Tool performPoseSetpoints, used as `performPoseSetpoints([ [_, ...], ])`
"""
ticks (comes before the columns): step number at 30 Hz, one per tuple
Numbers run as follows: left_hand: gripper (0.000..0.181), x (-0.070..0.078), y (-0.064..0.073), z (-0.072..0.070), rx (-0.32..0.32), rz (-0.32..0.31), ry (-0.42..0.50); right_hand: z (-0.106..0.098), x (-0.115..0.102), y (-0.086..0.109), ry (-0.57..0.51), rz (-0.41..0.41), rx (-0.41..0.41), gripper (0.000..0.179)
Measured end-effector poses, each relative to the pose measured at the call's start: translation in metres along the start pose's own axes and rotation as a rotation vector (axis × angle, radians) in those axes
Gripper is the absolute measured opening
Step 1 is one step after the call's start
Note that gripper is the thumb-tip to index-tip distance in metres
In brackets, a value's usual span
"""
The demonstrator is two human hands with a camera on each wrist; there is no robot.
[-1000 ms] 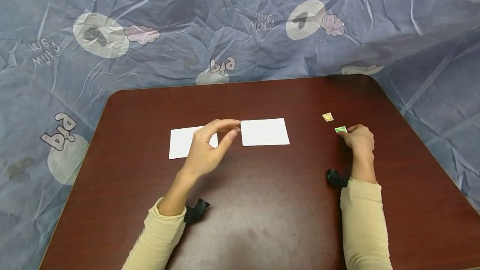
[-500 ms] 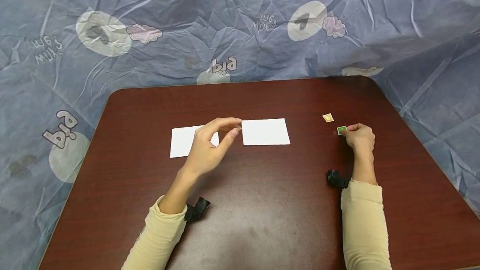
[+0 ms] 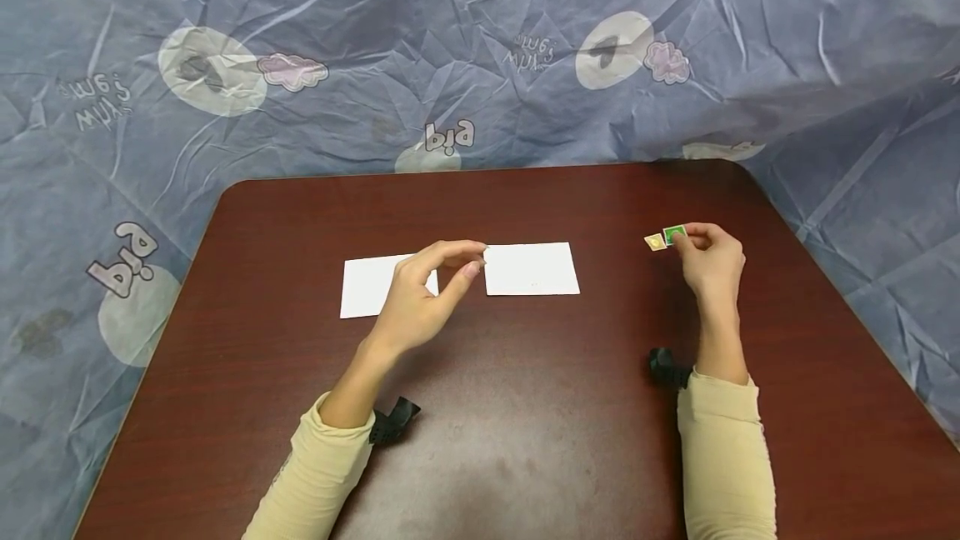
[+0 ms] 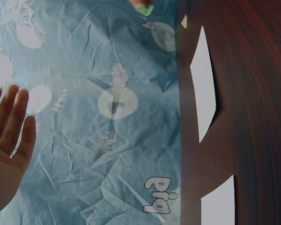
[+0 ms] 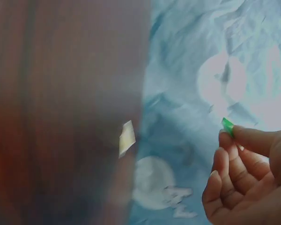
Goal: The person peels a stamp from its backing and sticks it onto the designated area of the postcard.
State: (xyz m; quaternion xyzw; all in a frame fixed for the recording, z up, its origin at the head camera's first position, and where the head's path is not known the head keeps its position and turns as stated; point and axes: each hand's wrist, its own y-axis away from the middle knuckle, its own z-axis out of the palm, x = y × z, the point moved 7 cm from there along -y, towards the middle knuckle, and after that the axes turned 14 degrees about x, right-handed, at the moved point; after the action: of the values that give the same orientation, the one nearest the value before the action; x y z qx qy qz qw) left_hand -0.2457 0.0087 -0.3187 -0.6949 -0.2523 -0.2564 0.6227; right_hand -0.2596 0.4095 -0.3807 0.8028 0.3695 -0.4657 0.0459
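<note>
My right hand [image 3: 714,267] pinches a small green paper square [image 3: 674,233] with a pale border between thumb and index finger, at the right of the table. In the right wrist view the green square [image 5: 228,126] sticks out past the fingertips, raised over the tabletop. A small yellow paper square [image 3: 655,242] lies just left of it on the table. My left hand [image 3: 411,302] holds nothing; its fingers are relaxed, with the thumb apart. It hovers over the left white card [image 3: 366,286] and covers part of it. Its fingertips overlap the left edge of the right white card [image 3: 531,269].
The brown wooden table [image 3: 510,407] has rounded far corners. A wrinkled blue printed cloth [image 3: 360,40] hangs behind it and along its sides. Dark camera mounts [image 3: 394,421] are strapped on both wrists.
My right hand has lifted the green square off the table and moved it away from me and slightly left, next to the yellow square in view. The left hand has stayed in place.
</note>
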Motion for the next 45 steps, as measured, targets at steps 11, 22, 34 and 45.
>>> performPoseSetpoints([
  [11, 0.022, -0.002, 0.002, -0.001, -0.017, -0.030, -0.012, 0.000, -0.091, 0.055, -0.222, -0.350, 0.000, 0.018],
  [22, 0.023, -0.007, 0.005, 0.003, -0.047, -0.061, -0.032, 0.019, -0.145, 0.117, -0.314, -0.581, -0.209, 0.013],
  [34, 0.029, -0.017, 0.009, 0.013, -0.080, -0.227, -0.070, 0.029, -0.186, 0.166, -0.390, -0.720, -0.376, 0.023],
  [45, 0.013, -0.017, 0.006, 0.002, 0.029, -0.340, -0.078, 0.037, -0.204, 0.182, -0.474, -0.794, -0.404, 0.032],
])
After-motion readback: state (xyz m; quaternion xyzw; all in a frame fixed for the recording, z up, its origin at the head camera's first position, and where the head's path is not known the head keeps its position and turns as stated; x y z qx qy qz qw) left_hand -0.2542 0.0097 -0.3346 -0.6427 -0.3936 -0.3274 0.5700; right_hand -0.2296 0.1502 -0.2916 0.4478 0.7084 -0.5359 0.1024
